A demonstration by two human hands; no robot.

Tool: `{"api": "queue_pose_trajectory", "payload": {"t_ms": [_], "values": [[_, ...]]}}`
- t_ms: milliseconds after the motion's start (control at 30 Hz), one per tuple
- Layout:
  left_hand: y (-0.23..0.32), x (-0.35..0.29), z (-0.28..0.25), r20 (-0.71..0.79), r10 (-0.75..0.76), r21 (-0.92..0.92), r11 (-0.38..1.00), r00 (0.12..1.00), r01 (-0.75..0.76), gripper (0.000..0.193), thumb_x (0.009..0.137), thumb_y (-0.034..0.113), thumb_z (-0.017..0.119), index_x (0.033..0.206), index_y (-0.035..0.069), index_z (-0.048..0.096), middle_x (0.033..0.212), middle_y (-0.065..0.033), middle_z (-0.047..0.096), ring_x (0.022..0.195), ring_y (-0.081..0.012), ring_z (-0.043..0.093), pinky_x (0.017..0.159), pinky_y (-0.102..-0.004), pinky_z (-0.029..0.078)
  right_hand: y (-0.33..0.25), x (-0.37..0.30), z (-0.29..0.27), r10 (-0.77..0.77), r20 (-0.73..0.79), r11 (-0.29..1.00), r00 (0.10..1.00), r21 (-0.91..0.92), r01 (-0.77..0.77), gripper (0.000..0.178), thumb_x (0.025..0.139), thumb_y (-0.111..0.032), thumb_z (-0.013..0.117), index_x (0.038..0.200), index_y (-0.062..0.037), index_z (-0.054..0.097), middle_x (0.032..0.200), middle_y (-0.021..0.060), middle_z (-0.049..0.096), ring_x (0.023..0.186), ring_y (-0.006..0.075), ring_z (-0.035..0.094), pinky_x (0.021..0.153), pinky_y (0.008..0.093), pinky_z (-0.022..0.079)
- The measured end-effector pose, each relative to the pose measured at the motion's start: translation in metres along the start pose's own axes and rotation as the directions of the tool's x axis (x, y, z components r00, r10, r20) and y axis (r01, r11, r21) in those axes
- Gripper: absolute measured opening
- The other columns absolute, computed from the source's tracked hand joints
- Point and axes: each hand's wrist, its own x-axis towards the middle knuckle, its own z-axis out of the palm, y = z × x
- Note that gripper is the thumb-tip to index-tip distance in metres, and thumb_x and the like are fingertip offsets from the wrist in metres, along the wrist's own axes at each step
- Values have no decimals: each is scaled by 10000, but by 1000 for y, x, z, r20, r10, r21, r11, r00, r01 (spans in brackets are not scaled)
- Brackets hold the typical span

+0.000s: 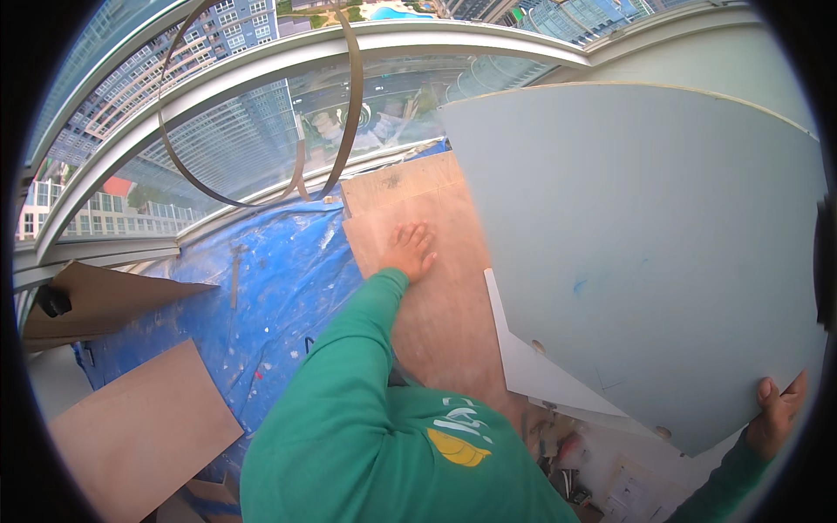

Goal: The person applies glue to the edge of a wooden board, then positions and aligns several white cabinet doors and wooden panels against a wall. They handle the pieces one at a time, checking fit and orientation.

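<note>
My left hand lies flat with fingers spread on a reddish-brown plywood sheet. The sheet is on a paler wooden board, whose far end shows beyond it. At the right, my right hand grips the near right edge of a large grey panel, its thumb on the panel's face. The panel stands tilted, its far edge curving past the window sill. Under its left edge shows a white panel with a slanted side.
A blue tarp covers the floor at left. A brown board lies there, and another brown panel leans by the window frame. A loop of edge-banding strip hangs before the glass. Tools and clutter lie at lower right.
</note>
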Motion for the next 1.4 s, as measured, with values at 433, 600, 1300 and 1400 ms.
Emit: {"api": "queue_pose_trajectory", "payload": {"t_ms": [433, 600, 1300, 1400], "values": [[98, -8, -119, -185, 2, -912, 373, 983, -172, 338, 1088, 249, 606, 1341, 67, 736, 1418, -96, 677, 1324, -236, 530, 1126, -394, 450, 53, -169, 18, 376, -25, 926, 926, 40, -375, 659, 807, -387, 902, 1240, 43, 656, 1084, 88, 711, 1008, 198, 634, 943, 355, 480], [111, -39, -85, -271, 165, -797, 514, 948, -317, 295, 1040, 190, 657, 1308, 116, 757, 1464, -100, 650, 1351, -301, 534, 1171, -433, 412, 83, -220, 29, 460, 14, 884, 888, 82, -459, 618, 806, -358, 899, 1204, 52, 664, 1042, 84, 719, 969, 188, 640, 903, 348, 496], [66, -228, 18, -29, 571, -234, 794, 821, -561, 240, 891, 161, 805, 1129, 180, 827, 1508, -89, 635, 1369, -415, 514, 1138, -533, 440, 177, -396, 84, 203, 250, 978, 947, -2, -209, 328, 796, -216, 910, 965, -22, 707, 749, 183, 661, 638, 377, 638, 581, 409, 491], [63, -245, 26, 72, 581, -150, 810, 811, -567, 271, 914, 169, 772, 1179, 200, 820, 1563, -89, 588, 1397, -420, 490, 1152, -557, 419, 181, -405, 88, 160, 238, 987, 958, -10, -162, 347, 797, -250, 913, 983, -36, 713, 770, 191, 667, 662, 411, 635, 573, 428, 484]]}}
